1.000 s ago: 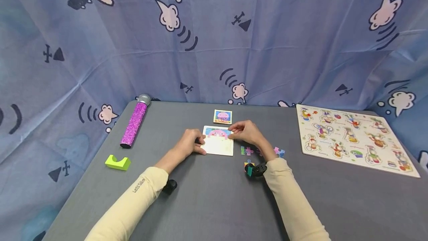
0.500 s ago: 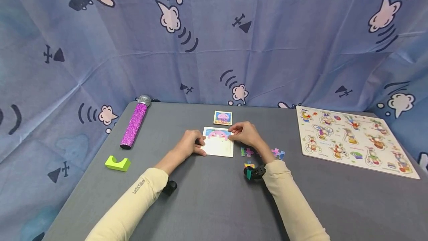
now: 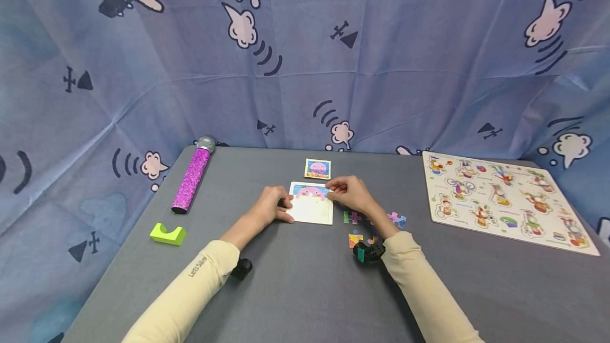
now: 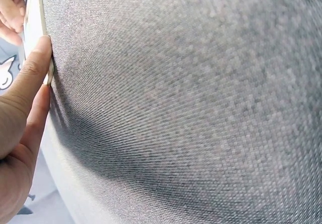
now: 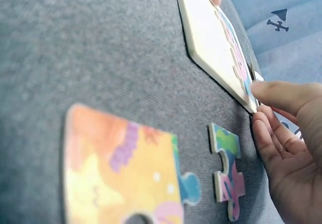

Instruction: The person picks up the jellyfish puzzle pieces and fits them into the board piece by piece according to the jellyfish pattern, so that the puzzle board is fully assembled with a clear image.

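A white jigsaw board [image 3: 311, 213] lies flat on the grey table. Joined pieces with a pink cartoon face [image 3: 311, 191] fill its upper strip; the lower part is bare. My left hand [image 3: 268, 206] holds the board's left edge, thumb near the lower corner. At the upper right edge, my right hand [image 3: 355, 195] grips the board, its thumb [image 5: 282, 94] over the blue end of the joined strip and the other fingers against the side. Loose jigsaw pieces lie below the right hand, among them an orange piece [image 5: 121, 158] and a green-and-pink piece [image 5: 229, 168]; the forearm partly hides others.
Behind the board lies a small picture card [image 3: 317, 169]. A pink glittery microphone [image 3: 193, 179] and a lime-green notched block [image 3: 168, 234] are on the left. A large wooden picture board [image 3: 505, 202] lies at the right. A patterned blue curtain [image 3: 305, 57] hangs behind the table.
The right wrist has shifted slightly down and right, showing more of the loose pieces beneath it. Both hands stay at the board's edges, and the left hand looks unmoved.
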Demonstrator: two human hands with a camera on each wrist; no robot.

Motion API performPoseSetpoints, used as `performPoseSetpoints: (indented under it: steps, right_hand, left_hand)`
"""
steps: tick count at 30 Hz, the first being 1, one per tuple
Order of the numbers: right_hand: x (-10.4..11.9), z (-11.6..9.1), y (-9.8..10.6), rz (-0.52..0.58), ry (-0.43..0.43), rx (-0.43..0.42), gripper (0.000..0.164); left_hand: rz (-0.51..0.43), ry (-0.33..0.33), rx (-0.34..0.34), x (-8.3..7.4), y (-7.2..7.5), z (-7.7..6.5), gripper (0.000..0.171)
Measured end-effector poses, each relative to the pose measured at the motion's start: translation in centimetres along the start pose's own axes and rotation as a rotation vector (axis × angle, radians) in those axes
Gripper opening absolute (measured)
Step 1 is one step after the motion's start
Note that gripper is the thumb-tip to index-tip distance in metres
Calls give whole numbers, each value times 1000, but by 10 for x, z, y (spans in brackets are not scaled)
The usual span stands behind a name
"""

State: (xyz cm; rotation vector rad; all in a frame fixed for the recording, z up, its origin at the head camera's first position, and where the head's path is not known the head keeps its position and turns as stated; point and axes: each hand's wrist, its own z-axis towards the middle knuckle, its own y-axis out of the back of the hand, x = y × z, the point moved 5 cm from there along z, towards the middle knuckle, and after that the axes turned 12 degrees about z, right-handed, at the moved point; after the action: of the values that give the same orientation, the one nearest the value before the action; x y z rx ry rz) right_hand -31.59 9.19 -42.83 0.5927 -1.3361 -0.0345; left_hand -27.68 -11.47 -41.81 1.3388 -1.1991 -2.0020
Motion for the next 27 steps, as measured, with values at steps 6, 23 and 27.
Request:
performPoseSetpoints:
  steps: [6, 23, 27]
  right_hand:
    - [1, -7, 6, 41, 39, -5, 20]
    - [-8, -33, 28, 258, -53, -63, 29]
    - [-10, -39, 32, 244, -57, -57, 29]
  left_hand:
    - [-3, -13, 0, 0, 0, -1, 30]
    - [-16, -14, -1, 0, -1, -1, 30]
    - [-20, -10, -1, 0, -1, -1, 30]
